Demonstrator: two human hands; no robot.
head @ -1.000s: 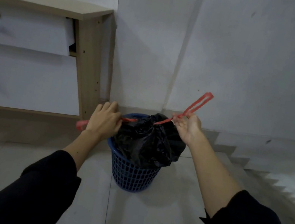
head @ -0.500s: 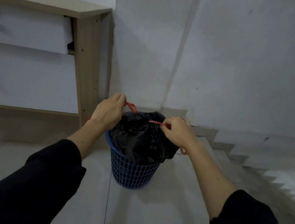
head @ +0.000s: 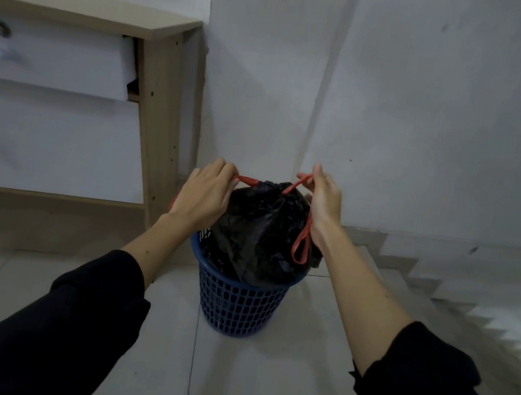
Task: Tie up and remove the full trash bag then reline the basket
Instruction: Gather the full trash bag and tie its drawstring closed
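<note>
- Basket [head: 239, 301] of blue plastic mesh is standing on the pale tiled floor [head: 253, 387], in the corner where the walls meet; a wooden cabinet [head: 158, 116] with white drawer fronts is standing to the left of the basket
- a black trash bag [head: 260, 228] is sitting inside the basket, bulging up above the rim, its mouth gathered shut at the top
- the left hand [head: 203, 196] is hovering above the basket's left rim, fingers curling round one end of the red drawstring [head: 302, 239]
- the right hand [head: 326, 202] is hanging above the basket's right rim, pinching the other end of the drawstring; a red loop is dangling below it against the bag
- dark sleeves are covering both forearms nearer than the basket
</note>
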